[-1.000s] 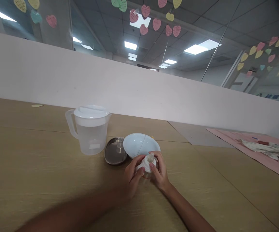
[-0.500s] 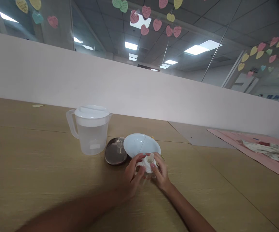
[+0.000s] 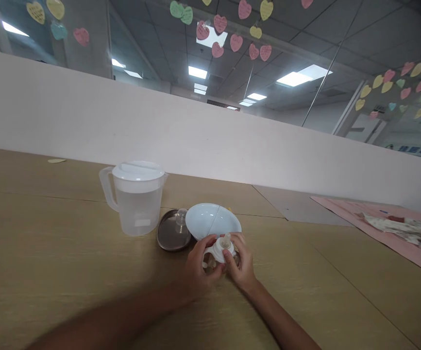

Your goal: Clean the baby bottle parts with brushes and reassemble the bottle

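A baby bottle (image 3: 221,251) with a white collar, a side handle and a clear nipple on top is between my two hands, just in front of the bowl. My left hand (image 3: 200,262) wraps its left side, fingers curled by the handle. On the other side my right hand (image 3: 242,262) grips the bottle, its thumb on the white collar. Fingers hide much of the bottle's lower body. Right behind stands a white bowl (image 3: 203,218). To its left, a dark metal tray (image 3: 168,238) carries a small clear dome-shaped cap (image 3: 181,218).
A lidded translucent pitcher (image 3: 140,204) with liquid in it stands on the left of the wooden table (image 3: 86,253). A pink mat (image 3: 388,238) with crumpled cloth (image 3: 399,227) lies at the right. Behind the table runs a low white wall (image 3: 195,141) below glass with heart-shaped notes.
My left thumb has moved down from the white collar to the lower part of the bottle, uncovering more of the handle. Both hands keep hold of it.
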The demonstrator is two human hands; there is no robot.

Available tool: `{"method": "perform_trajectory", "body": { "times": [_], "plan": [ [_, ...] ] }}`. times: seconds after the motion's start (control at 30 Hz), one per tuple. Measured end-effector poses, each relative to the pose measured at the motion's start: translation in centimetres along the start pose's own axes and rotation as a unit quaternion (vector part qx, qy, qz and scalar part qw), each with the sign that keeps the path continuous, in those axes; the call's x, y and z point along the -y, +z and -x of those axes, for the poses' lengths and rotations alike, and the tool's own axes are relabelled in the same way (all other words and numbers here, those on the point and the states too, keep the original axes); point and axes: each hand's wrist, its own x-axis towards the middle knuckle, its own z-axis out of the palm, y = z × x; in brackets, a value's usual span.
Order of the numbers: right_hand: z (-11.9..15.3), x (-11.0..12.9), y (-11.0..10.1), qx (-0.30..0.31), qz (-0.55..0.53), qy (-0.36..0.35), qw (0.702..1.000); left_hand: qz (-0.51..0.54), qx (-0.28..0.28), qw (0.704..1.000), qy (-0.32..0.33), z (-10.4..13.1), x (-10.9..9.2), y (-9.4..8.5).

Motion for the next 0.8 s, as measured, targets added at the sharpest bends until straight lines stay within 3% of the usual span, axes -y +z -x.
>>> {"method": "perform_trajectory", "body": {
  "times": [0.53,0.67,0.73,0.8],
  "plan": [
    [0.6,-0.1,1.0,-0.055,0.019,0.033,0.998,-0.028,0.005,0.999,0.015,0.5,-0.2,-0.1],
    [0.7,-0.4,1.0,-0.045,0.014,0.03,0.998,-0.016,0.051,0.997,0.058,-0.3,-0.5,-1.4],
    [0.7,-0.7,1.0,-0.04,0.013,0.032,0.999,-0.02,0.008,0.997,0.071,-1.8,-0.6,-2.6],
    [0.8,-1.0,1.0,-0.037,0.011,0.03,0.999,-0.048,-0.09,0.994,0.04,-3.8,0.0,-3.9]
  ]
}}
